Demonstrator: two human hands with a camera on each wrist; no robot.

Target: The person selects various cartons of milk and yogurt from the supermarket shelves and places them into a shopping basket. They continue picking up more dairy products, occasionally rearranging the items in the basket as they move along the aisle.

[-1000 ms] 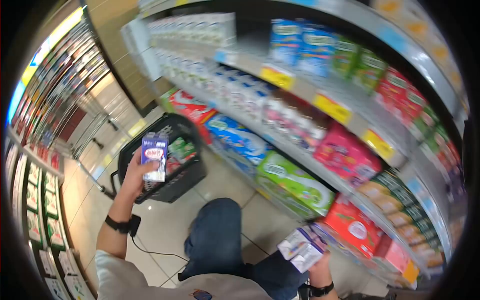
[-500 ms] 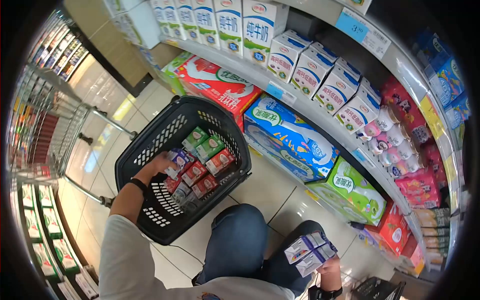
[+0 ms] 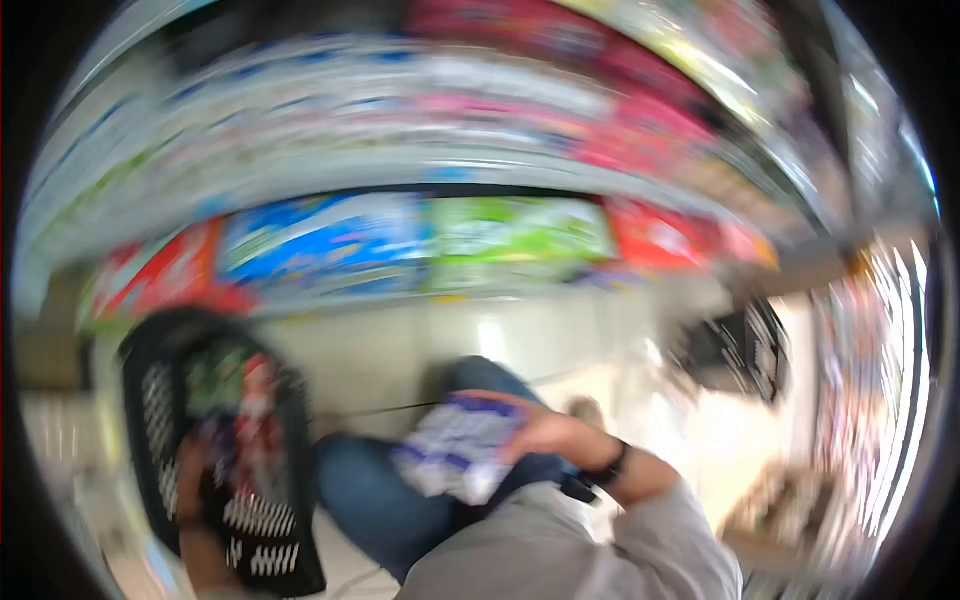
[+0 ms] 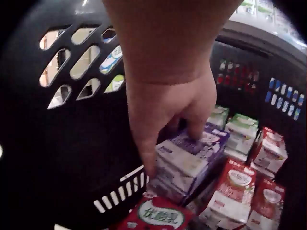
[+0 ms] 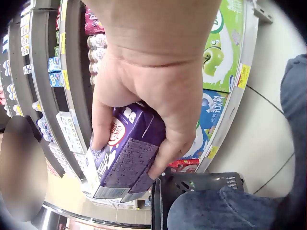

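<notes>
Inside the black shopping basket (image 3: 303, 450) my left hand (image 4: 168, 103) grips a purple-and-white drink carton (image 4: 184, 158), thumb on one side and fingertips over its top. Red cartons (image 4: 232, 187) and green cartons (image 4: 241, 132) stand beside it, and a red carton (image 4: 158, 213) lies in front. Over my lap, my right hand (image 5: 148, 91) holds a cluster of purple-and-white cartons (image 5: 132, 155) across its width, thumb and fingers on opposite sides. In the blurred head view these cartons (image 3: 455, 450) sit close over my knees.
Store shelves (image 3: 330, 170) run along the front. Blue (image 3: 325, 240), green (image 3: 520, 230) and red (image 3: 655, 235) multipack boxes line the bottom. Another black basket (image 3: 735, 350) stands on the floor to the right. My knees (image 3: 375, 490) are beside the near basket.
My head view has swung to the right and is blurred. The left hand stays down in the basket with its carton, while the right hand's cartons have come in front of my lap.
</notes>
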